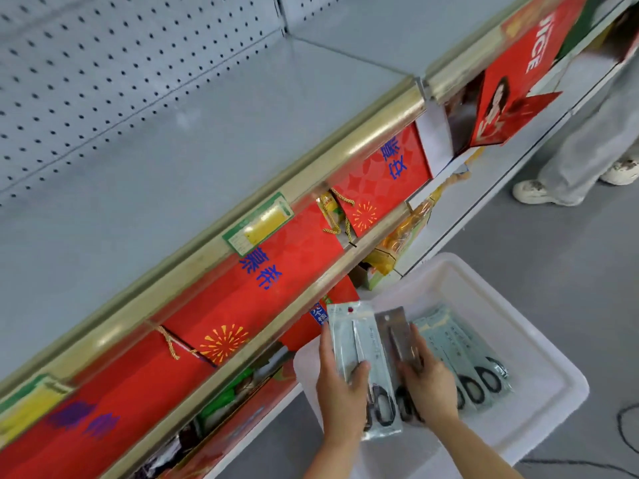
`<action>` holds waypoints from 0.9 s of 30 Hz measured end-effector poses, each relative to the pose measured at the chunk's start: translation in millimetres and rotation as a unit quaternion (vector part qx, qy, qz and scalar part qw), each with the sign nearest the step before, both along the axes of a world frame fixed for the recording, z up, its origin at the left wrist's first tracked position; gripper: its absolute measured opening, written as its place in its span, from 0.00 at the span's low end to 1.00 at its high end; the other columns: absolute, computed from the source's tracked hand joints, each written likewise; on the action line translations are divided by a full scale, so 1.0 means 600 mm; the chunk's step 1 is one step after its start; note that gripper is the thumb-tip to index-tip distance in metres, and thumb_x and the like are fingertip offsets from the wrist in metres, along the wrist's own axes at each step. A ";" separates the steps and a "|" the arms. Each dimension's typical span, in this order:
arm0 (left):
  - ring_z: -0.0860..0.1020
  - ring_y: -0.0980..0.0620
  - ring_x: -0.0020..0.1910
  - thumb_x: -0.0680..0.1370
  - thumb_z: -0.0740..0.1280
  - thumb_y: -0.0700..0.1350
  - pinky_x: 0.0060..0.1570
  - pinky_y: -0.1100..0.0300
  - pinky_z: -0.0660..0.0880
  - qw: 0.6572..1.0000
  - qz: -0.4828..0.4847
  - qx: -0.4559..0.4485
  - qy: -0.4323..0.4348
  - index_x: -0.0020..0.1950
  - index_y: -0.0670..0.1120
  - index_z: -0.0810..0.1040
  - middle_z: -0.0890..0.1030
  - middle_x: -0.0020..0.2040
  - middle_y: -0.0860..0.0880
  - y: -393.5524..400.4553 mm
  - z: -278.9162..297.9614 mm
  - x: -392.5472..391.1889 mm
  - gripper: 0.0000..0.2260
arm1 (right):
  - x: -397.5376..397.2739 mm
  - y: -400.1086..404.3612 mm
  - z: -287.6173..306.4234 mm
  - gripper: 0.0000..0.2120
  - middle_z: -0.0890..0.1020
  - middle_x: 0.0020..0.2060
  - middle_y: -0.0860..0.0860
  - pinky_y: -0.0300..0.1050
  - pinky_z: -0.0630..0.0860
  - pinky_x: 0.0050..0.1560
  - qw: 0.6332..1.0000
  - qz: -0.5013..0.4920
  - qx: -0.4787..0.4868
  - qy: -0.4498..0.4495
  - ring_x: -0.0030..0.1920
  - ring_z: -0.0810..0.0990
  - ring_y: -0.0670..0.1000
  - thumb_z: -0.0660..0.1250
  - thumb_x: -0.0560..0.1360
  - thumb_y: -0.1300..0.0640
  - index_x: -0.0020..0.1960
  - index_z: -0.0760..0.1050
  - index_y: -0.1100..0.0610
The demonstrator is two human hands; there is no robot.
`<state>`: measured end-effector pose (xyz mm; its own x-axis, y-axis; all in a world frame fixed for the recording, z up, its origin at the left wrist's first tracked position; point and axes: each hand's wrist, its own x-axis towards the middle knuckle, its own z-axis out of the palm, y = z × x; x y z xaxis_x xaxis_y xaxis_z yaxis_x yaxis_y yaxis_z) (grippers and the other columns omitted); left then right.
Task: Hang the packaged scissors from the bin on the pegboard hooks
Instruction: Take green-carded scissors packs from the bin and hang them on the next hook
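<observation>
Both hands are over the white bin (539, 344) on the floor — the left hand (340, 392) grips a pale scissors pack (359, 344), thumb curled across its front, fingers behind it. Just right of that pack, the right hand (427, 385) holds a darker scissors pack (394, 326), fingers wrapped round its lower half. More packs (466, 361) lie fanned in the bin to the right. The grey pegboard (103, 81) stands well up and left of the bin — above the shelf of red boxes (256, 299).

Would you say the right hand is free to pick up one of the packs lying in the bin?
Probably not yet: the right hand already grips a dark pack. The loose packs lie uncovered just beside it in the bin, so nothing else blocks them.
</observation>
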<state>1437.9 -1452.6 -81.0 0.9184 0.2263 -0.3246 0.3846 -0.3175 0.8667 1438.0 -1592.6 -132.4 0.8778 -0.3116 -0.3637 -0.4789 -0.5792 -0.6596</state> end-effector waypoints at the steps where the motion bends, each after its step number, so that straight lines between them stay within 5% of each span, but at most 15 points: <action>1: 0.70 0.82 0.52 0.76 0.70 0.37 0.48 0.81 0.67 0.999 0.021 -0.010 -0.024 0.72 0.65 0.55 0.69 0.59 0.71 0.003 0.026 0.002 0.37 | 0.008 0.007 0.034 0.35 0.84 0.37 0.55 0.48 0.74 0.31 0.999 -0.014 0.042 -0.019 0.32 0.80 0.52 0.66 0.76 0.57 0.72 0.53 0.32; 4: 0.70 0.70 0.65 0.74 0.72 0.39 0.61 0.70 0.71 0.989 0.078 -0.030 -0.124 0.72 0.70 0.59 0.70 0.67 0.70 0.020 0.115 0.006 0.38 | 0.028 0.026 0.133 0.38 0.85 0.41 0.50 0.53 0.80 0.42 0.984 -0.006 0.152 -0.093 0.39 0.83 0.50 0.66 0.75 0.59 0.70 0.53 0.26; 6: 0.70 0.65 0.68 0.74 0.72 0.39 0.65 0.62 0.71 0.977 0.102 -0.035 -0.186 0.74 0.67 0.60 0.70 0.68 0.69 0.037 0.181 0.016 0.37 | 0.045 0.040 0.200 0.39 0.85 0.47 0.48 0.47 0.81 0.44 0.969 0.005 0.208 -0.131 0.44 0.84 0.48 0.67 0.75 0.62 0.73 0.55 0.30; 10: 0.67 0.72 0.67 0.74 0.72 0.36 0.60 0.78 0.66 0.944 0.139 -0.022 -0.298 0.75 0.62 0.60 0.68 0.68 0.72 0.095 0.314 0.048 0.37 | 0.089 0.088 0.348 0.37 0.78 0.62 0.40 0.27 0.74 0.50 0.935 0.070 0.278 -0.210 0.57 0.78 0.36 0.66 0.75 0.69 0.74 0.61 0.38; 14: 0.58 0.79 0.67 0.74 0.74 0.41 0.62 0.82 0.57 0.910 0.169 0.008 -0.378 0.76 0.63 0.58 0.60 0.66 0.82 0.166 0.436 0.064 0.38 | 0.125 0.146 0.475 0.34 0.75 0.66 0.38 0.40 0.74 0.63 0.896 0.124 0.315 -0.286 0.64 0.74 0.40 0.68 0.75 0.65 0.72 0.64 0.35; 18: 0.63 0.84 0.58 0.75 0.73 0.38 0.56 0.85 0.60 0.864 0.207 0.031 -0.458 0.77 0.56 0.61 0.65 0.56 0.86 0.230 0.555 0.065 0.36 | 0.134 0.208 0.573 0.31 0.77 0.65 0.42 0.53 0.78 0.60 0.870 0.181 0.333 -0.316 0.63 0.77 0.45 0.70 0.75 0.57 0.69 0.64 0.31; 24: 0.66 0.77 0.62 0.75 0.72 0.39 0.59 0.78 0.65 0.811 0.254 0.044 -0.525 0.77 0.58 0.61 0.67 0.63 0.76 0.313 0.696 0.090 0.36 | 0.130 0.285 0.644 0.30 0.85 0.53 0.46 0.31 0.76 0.40 0.854 0.212 0.328 -0.343 0.48 0.83 0.41 0.71 0.73 0.64 0.67 0.72 0.38; 27: 0.71 0.69 0.60 0.75 0.72 0.41 0.56 0.71 0.71 0.807 0.254 0.064 -0.529 0.77 0.62 0.59 0.72 0.64 0.64 0.336 0.750 0.114 0.37 | 0.137 0.296 0.667 0.30 0.85 0.52 0.47 0.29 0.75 0.41 0.850 0.199 0.333 -0.355 0.47 0.83 0.42 0.72 0.72 0.66 0.68 0.73 0.42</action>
